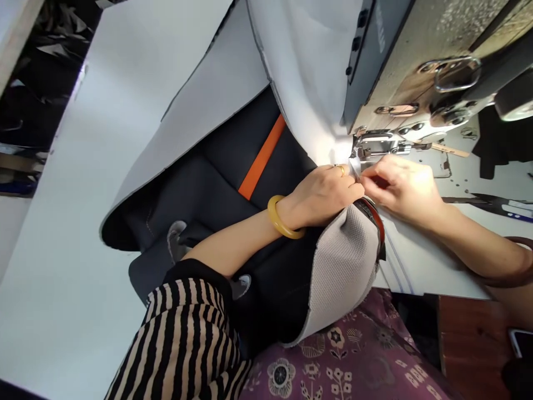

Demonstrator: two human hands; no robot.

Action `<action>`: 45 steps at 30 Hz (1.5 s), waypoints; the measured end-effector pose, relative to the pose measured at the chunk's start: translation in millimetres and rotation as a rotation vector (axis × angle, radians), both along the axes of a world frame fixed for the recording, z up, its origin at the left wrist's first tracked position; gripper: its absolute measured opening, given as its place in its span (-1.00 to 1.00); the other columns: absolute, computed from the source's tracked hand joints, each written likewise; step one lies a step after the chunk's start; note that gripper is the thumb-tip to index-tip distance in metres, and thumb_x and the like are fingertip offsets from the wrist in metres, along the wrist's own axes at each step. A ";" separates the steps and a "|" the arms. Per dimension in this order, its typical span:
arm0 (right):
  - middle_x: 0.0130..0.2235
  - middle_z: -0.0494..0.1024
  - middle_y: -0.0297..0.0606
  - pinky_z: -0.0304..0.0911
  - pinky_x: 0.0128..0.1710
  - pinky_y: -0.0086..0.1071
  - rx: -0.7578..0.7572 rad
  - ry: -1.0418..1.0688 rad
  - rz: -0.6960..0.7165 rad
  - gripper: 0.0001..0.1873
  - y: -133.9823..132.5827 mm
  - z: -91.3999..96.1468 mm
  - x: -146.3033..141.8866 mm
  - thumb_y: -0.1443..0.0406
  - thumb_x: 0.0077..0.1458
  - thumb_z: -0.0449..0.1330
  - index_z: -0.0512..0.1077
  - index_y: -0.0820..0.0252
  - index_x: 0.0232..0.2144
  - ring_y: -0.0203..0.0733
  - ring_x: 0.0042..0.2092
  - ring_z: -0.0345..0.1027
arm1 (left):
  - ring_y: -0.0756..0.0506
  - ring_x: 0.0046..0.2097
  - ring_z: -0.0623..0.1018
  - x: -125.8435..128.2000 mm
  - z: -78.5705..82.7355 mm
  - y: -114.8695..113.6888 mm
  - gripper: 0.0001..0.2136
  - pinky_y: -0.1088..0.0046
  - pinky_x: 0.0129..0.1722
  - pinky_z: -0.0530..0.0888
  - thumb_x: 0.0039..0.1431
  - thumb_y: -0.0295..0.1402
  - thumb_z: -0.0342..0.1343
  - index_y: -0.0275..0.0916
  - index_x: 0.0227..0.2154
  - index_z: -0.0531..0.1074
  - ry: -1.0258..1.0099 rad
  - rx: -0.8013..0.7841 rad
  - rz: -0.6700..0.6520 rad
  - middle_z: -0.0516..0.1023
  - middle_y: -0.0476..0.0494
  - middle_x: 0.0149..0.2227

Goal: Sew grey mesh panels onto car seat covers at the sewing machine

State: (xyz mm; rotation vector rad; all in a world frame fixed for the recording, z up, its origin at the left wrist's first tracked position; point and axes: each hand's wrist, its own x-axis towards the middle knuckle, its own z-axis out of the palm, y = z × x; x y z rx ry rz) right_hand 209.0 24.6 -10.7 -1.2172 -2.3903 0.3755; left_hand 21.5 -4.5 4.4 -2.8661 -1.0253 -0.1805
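A large padded black fabric piece with a grey backing and an orange stripe spreads across the table and down to the lap. My left hand is closed over its edge close to the sewing machine's needle area. Just to the right, my right hand pinches the same edge, thumb and fingertips together, beside a small light grey strip. A textured grey flap of the piece hangs below both hands. The exact spot between the fingertips is partly hidden.
The sewing machine stands at upper right, its lamp lighting the stitching spot. Scissors and a wooden-handled tool lie right of the hands. Dark scraps fill a space beyond the white table's left edge.
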 end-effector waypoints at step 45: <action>-0.49 0.55 -0.18 0.09 -0.47 -0.40 -0.140 -0.289 0.227 -0.47 -4.4 -4.1 17.2 0.16 0.23 -0.18 0.57 0.22 -0.23 -0.26 -0.53 0.30 | -0.07 -0.17 0.46 0.0 -2.1 2.1 -0.67 0.40 -0.18 0.39 0.41 -0.30 -0.22 -0.25 0.07 0.35 -0.053 -0.010 0.121 0.49 -0.13 0.07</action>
